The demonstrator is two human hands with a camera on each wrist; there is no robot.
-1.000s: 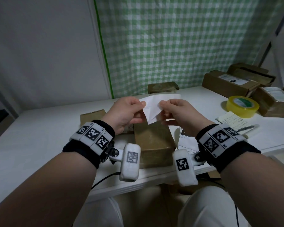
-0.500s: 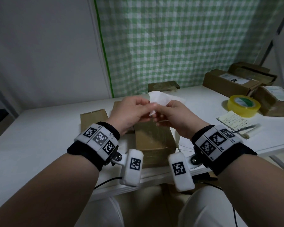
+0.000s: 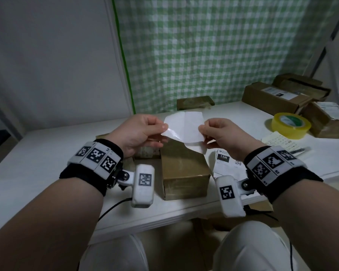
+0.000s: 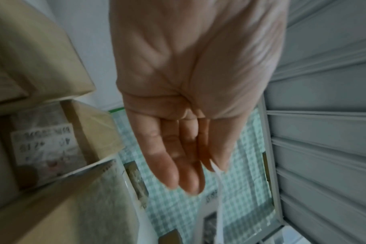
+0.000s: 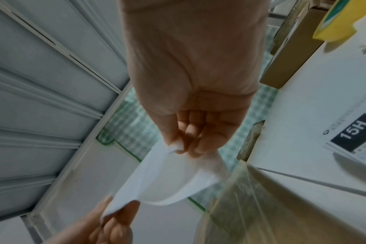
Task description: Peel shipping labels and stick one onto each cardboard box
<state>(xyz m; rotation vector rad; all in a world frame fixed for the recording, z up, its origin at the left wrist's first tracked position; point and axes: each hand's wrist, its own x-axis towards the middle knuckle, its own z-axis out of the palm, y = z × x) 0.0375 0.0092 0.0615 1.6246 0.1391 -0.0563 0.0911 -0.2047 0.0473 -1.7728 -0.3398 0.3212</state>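
A roll of yellow tape point(image 3: 291, 125) lies flat on the white counter point(image 3: 47, 153) toward its right side, and just beside it, nearer the front edge, sits a small notepad point(image 3: 278, 140) covered in handwriting with a dark pen point(image 3: 299, 150) lying along its near edge. Behind the counter hangs a green-and-white checked curtain point(image 3: 213, 51) with a green border down its left side, and to the left of that stands a plain pale wall point(image 3: 47, 55).
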